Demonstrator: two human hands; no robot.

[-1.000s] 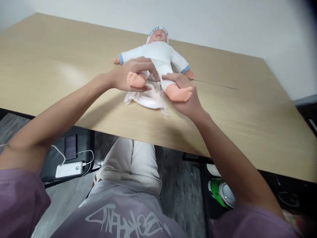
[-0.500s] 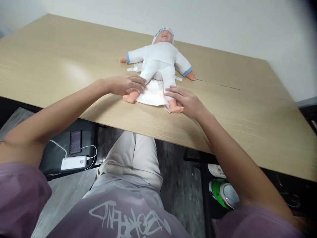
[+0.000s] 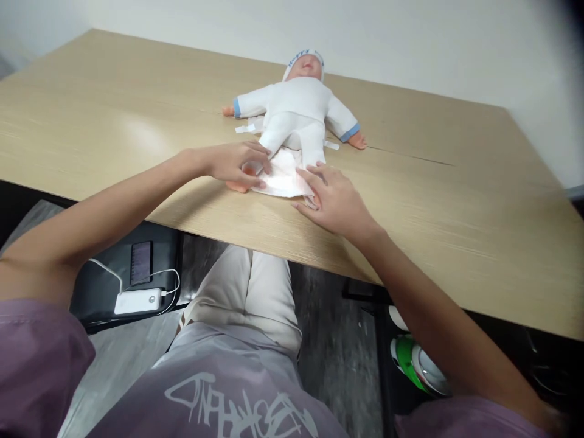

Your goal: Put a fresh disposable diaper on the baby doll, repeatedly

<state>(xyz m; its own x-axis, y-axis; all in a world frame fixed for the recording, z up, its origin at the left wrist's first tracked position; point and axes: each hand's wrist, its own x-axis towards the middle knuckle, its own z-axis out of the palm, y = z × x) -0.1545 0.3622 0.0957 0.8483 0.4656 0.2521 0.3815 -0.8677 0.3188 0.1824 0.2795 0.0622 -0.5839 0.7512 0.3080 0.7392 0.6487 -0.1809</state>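
Note:
A baby doll [image 3: 298,100] in white clothes with blue cuffs lies on its back, feet toward me. Under its hips and between its legs is a white diaper [image 3: 286,176], its front part spread flat toward me. One fastening tab [image 3: 245,129] sticks out at the doll's left-side edge in view, another tab [image 3: 331,145] at the right. My left hand [image 3: 237,163] is over the left foot, thumb and fingers apart, fingertips at the diaper's left edge. Over the other foot, my right hand [image 3: 340,201] has its fingers spread, touching the diaper's right corner.
The wooden table [image 3: 150,91] meets a white wall behind the doll. Below its edge at left, a black chair seat [image 3: 100,292] carries a phone [image 3: 141,261] and a white power bank [image 3: 137,301] with cables. A green-and-white container [image 3: 413,362] is at lower right.
Both hands have moved inward from the doll's lower legs to the sides of the diaper's front part. My right hand now covers most of the foot beneath it.

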